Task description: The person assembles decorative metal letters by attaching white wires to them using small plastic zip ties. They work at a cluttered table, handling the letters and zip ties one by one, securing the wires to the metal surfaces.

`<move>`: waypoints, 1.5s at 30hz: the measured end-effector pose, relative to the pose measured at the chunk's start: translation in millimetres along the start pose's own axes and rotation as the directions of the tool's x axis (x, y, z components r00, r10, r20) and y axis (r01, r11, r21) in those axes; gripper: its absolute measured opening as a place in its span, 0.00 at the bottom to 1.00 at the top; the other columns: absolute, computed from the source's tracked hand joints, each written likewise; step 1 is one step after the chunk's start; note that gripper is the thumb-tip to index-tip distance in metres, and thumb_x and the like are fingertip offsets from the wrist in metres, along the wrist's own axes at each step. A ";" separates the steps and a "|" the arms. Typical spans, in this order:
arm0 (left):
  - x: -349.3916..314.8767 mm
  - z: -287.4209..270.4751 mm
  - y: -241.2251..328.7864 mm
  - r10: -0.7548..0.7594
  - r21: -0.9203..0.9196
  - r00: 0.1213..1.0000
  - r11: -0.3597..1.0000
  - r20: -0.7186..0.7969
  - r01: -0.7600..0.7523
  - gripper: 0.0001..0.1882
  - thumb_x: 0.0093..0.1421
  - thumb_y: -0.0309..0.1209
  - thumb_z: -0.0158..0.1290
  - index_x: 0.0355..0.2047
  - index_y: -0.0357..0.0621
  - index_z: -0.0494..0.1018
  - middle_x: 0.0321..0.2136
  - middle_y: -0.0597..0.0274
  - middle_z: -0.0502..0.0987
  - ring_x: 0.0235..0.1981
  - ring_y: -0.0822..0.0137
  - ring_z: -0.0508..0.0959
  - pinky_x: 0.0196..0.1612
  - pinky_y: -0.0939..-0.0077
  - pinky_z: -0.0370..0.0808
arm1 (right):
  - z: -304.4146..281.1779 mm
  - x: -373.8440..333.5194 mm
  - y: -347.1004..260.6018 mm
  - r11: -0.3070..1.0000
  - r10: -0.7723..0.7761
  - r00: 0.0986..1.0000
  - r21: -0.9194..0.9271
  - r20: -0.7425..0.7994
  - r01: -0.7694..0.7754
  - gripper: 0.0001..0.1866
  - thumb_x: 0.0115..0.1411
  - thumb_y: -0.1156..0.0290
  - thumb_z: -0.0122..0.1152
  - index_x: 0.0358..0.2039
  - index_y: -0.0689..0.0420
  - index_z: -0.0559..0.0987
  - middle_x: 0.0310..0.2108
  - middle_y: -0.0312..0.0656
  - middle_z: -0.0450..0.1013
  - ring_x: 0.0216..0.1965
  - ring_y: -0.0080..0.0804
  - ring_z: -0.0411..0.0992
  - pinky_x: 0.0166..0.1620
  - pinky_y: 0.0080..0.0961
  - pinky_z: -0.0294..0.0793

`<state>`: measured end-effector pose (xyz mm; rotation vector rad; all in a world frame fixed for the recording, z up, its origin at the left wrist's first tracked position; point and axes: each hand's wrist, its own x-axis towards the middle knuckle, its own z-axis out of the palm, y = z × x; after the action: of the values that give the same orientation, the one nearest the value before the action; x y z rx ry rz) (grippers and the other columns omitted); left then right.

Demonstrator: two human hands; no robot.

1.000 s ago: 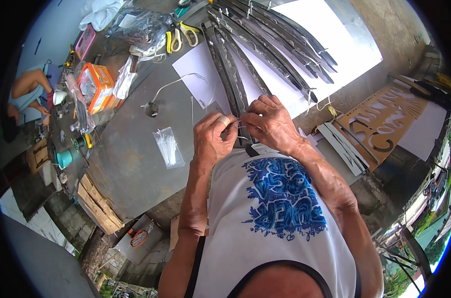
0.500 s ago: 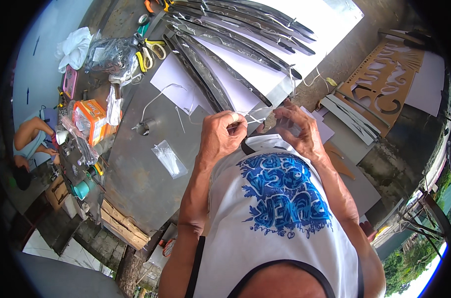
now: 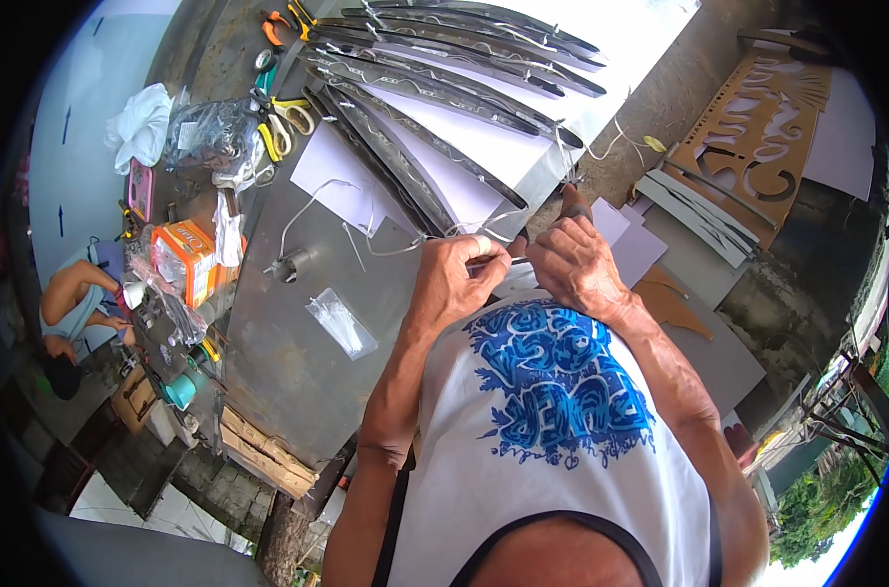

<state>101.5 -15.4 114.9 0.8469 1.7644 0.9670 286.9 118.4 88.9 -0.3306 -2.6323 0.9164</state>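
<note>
Several dark, curved strips [image 3: 444, 142] with thin wires along them fan out over white sheets at the top of the table. Low at the strips' near ends, my left hand [image 3: 454, 279], with a ring on one finger, is closed in a pinch on a thin white wire [image 3: 396, 250]. Beside it, my right hand [image 3: 583, 264] is closed, its fingers curled down; whatever they hold is hidden. The two hands are close together at the table's near edge, just in front of my shirt. A clear packet of thin white ties [image 3: 341, 323] lies left of my left hand.
To the left are scissors [image 3: 290, 115], a clear plastic bag [image 3: 210, 132], an orange box [image 3: 185, 259] and a short metal tube [image 3: 288, 266]. Another person [image 3: 78, 303] sits at far left. A cut-out brown board [image 3: 757, 147] and panels lie to the right.
My right hand has moved in closer to my left and its fingers have curled in. My left hand has shifted slightly right and down. The white pieces between the hands are now mostly hidden.
</note>
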 end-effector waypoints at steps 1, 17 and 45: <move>3.2 -1.1 -1.0 0.121 0.147 0.990 0.983 -0.069 -0.110 0.07 0.58 0.26 0.64 0.34 0.34 0.83 0.27 0.58 0.83 0.28 0.70 0.80 0.32 0.73 0.77 | -0.5 -4.0 1.9 0.999 0.034 0.999 0.023 -0.010 -0.034 0.11 0.50 0.75 0.69 0.37 0.58 0.82 0.36 0.38 0.75 0.39 0.36 0.74 0.46 0.35 0.73; 44.1 -12.7 -27.5 0.171 0.520 0.985 0.838 0.034 -0.163 0.13 0.59 0.37 0.65 0.41 0.44 0.86 0.30 0.55 0.84 0.31 0.57 0.75 0.39 0.62 0.74 | 46.1 -6.7 46.2 0.314 0.537 0.785 0.791 0.308 -0.525 0.15 0.70 0.62 0.62 0.46 0.62 0.82 0.33 0.40 0.81 0.28 0.23 0.78 0.37 0.21 0.82; 114.1 -65.6 -23.6 0.371 0.736 0.928 0.619 0.034 -0.274 0.05 0.59 0.29 0.62 0.35 0.44 0.85 0.31 0.57 0.81 0.37 0.55 0.78 0.45 0.60 0.73 | 43.7 27.7 57.4 0.735 0.634 0.770 0.367 -0.075 -0.570 0.13 0.64 0.72 0.61 0.47 0.59 0.84 0.34 0.49 0.82 0.31 0.40 0.82 0.39 0.35 0.82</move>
<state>-1.2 55.4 66.9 1.7037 2.1856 0.4887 251.0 146.9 26.8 -1.1786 -2.1433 1.4070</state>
